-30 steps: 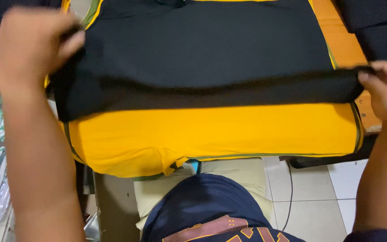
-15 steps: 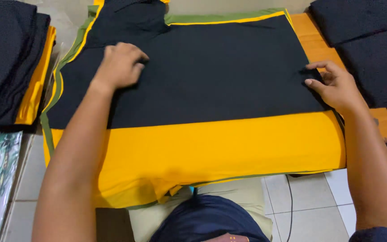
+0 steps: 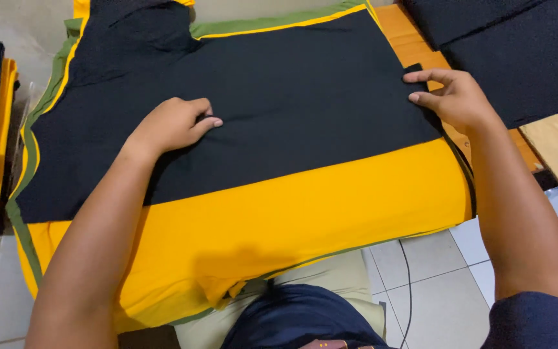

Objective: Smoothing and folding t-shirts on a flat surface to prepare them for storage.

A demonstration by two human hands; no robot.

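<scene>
A flat black fabric panel (image 3: 279, 97) lies spread over a layer of bright yellow fabric (image 3: 305, 207) with a thin green cloth edge (image 3: 27, 239) showing beneath, all on an orange-brown wooden table (image 3: 408, 39). The panel's long axis runs left to right across the person's front, its near edge leaving a yellow band uncovered toward the body. The left hand (image 3: 172, 123) rests on the panel left of its middle, fingers loosely curled and pressing down, gripping nothing. The right hand (image 3: 453, 97) sits at the panel's right edge, fingers extended, its fingertips touching a small raised corner of black cloth; whether it pinches that corner cannot be told. The right hand is thus nearer the panel's edge, the left well inside it. Half a second ago the left hand lay farther up toward the far left corner; it has since drawn nearer and more central. A second ago both hands held the panel's edge lifted in the air.
</scene>
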